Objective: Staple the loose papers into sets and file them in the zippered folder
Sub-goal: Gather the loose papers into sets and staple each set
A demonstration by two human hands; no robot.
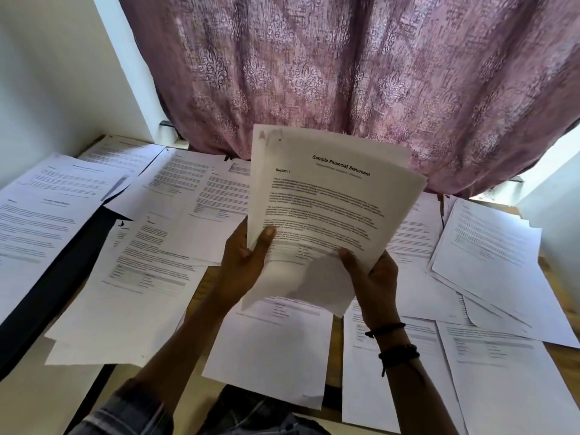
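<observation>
Paper stack (329, 208) is held up above the loose sheets (150, 277) on the table (565, 359); on my feed, left hand (248, 265) and right hand (373, 277) both grip its lower edge, thumbs on front

Daylight glows through pink curtain (345, 67), bright gap at right. Sheets (329, 208) backlit, shadowed near bottom. Wide-angle bending at edges. Fine print soft.

Loose sheets (150, 277) blanket desk (561, 356); curtain (345, 73) blocks behind.
</observation>
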